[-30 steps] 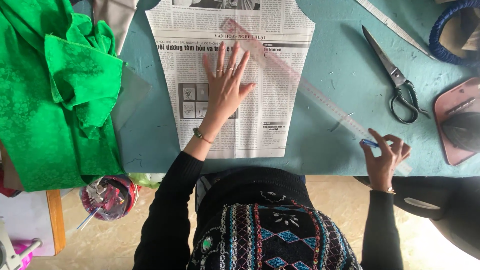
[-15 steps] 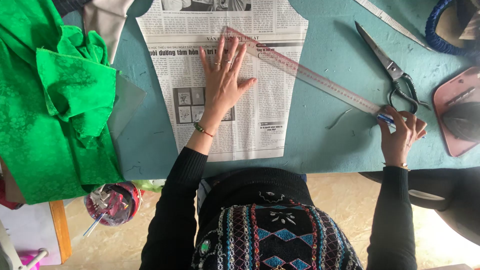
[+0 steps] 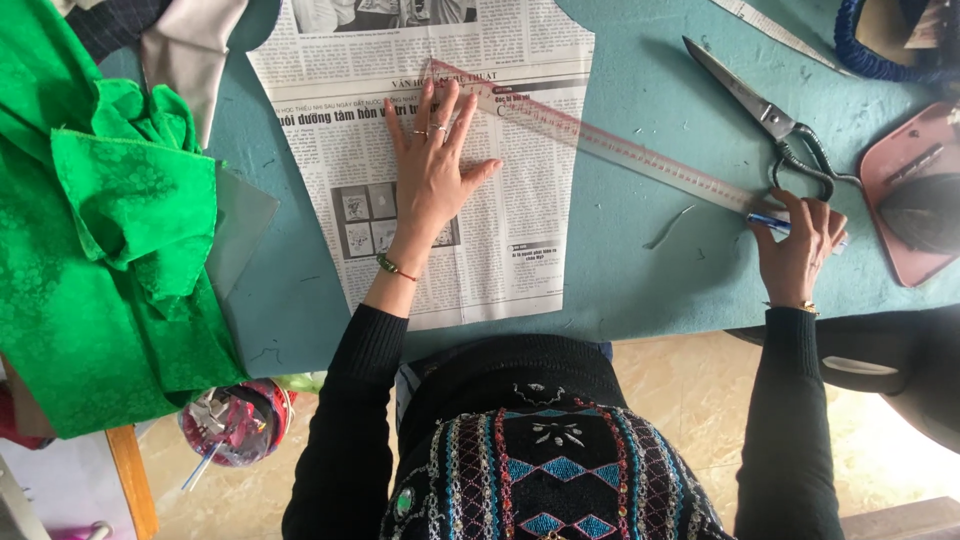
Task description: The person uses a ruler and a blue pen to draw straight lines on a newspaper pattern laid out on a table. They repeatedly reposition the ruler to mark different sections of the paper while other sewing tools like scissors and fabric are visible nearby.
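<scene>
Right hand (image 3: 797,250) has slid further right along the table edge since a second ago; it's now by the handles of the black-handled steel scissors (image 3: 775,125), fingers curled round a blue pen (image 3: 768,221). Beige tiled floor below, teal felt-covered tabletop (image 3: 640,290) above it. Left hand (image 3: 433,170) stays flat, fingers spread, holding nothing, pressing the newspaper pattern piece (image 3: 505,250). Long clear plastic ruler (image 3: 620,150) runs diagonally from paper to right hand. Crumpled green fabric (image 3: 90,280) far left.
</scene>
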